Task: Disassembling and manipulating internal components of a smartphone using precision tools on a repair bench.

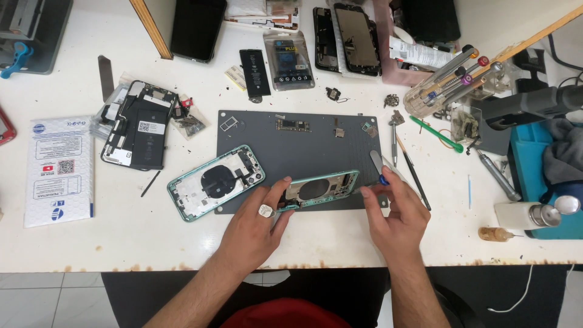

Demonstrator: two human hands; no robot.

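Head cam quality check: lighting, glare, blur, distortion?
Head view: bright, even overhead light, with only soft shadows under the left hand and right hand; the white table is near blown out but without hard glare; the green phone frame held between the hands and the grey mat are sharp; wide-angle bending shows at the edges; no motion blur.
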